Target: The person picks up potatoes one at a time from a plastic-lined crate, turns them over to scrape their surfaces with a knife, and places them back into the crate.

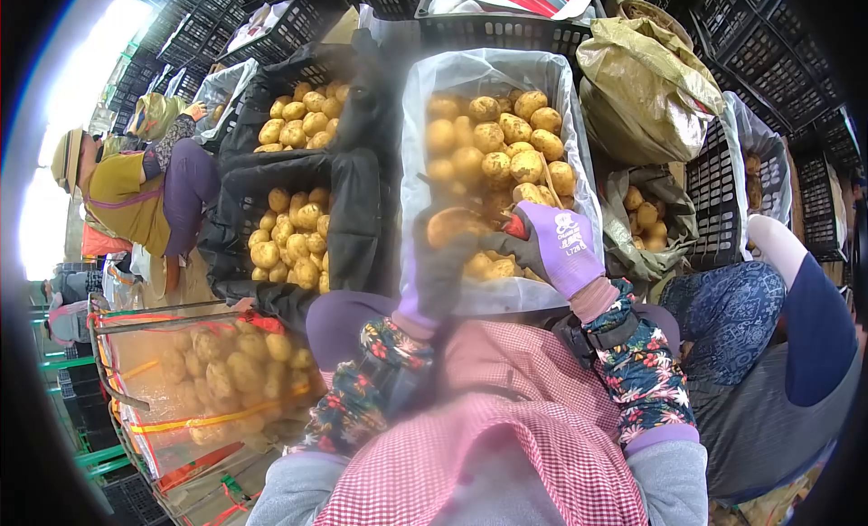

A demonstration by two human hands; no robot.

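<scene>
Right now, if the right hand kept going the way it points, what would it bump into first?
Probably the potato held in the left hand. The right hand, gripping a small red thing, points left at it. Depth is hard to judge, so this is a best guess.

— What covers the right hand [559, 244]?
— A purple knitted cloth glove [574, 230]. Its fingers [524, 249] are coated in matt grey rubber. The left hand [443, 259] wears the same.
— And inside the left fingers?
— A round yellow potato [449, 226] with matt, dusty skin.
— Beyond the fingertips?
— A clear crinkled plastic liner [414, 92], glossy, inside a black plastic lattice crate [506, 31].
</scene>
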